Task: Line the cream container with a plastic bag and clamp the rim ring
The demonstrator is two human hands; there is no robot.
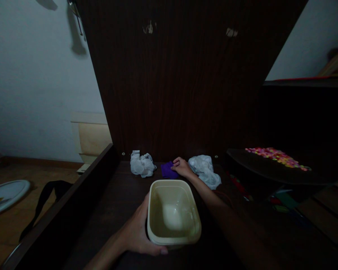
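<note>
My left hand [139,234] is wrapped round the side of a cream plastic tub [173,212], which stands upright and looks empty on the dark wooden desk [121,195]. My right hand [181,167] reaches to the back of the desk and rests on a small purple cloth [167,170], fingers curled on its edge. A crumpled white paper wad [141,164] lies left of the purple cloth. A crumpled clear plastic bag [205,170] lies just right of my right hand.
A tall dark wooden back panel [180,82] closes off the desk behind. At right, a dark tray [259,168] carries several small coloured beads [276,155]. On the floor at left lie a white oval lid [5,195] and a black strap [49,191].
</note>
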